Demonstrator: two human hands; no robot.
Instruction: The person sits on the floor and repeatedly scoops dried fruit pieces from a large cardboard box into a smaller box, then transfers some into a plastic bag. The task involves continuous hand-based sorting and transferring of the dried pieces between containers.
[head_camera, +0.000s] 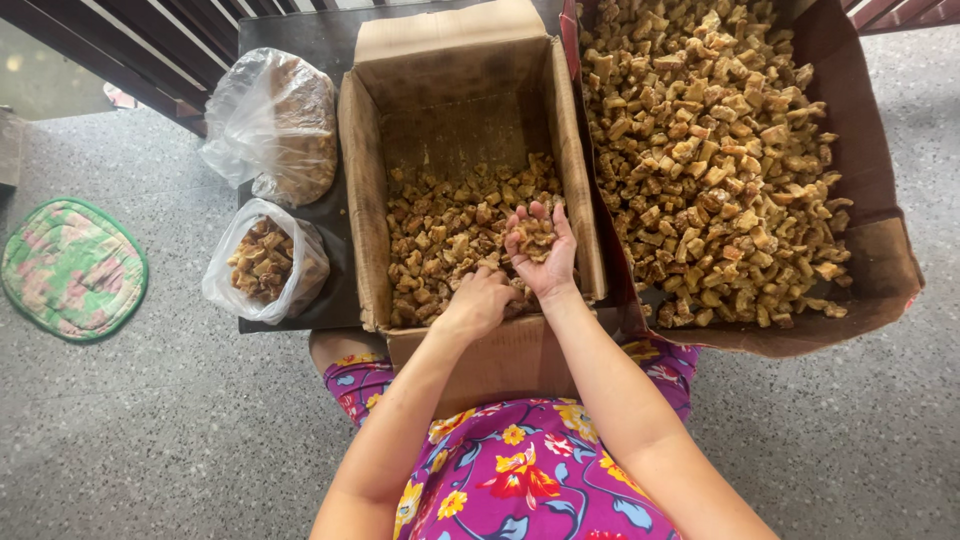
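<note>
An open cardboard box in front of me is partly filled with small brown crunchy chunks. My right hand is palm up over the box, cupping a small heap of these chunks. My left hand reaches down into the box's near side, fingers curled among the pieces beside the right wrist; whether it grips any is hidden. A second, larger cardboard box to the right is heaped with the same chunks.
Two clear plastic bags lie on a dark board left of the box: a small open one with chunks, a larger one behind it. A green patterned mat rests on the speckled floor at left. Dark railing runs along the top.
</note>
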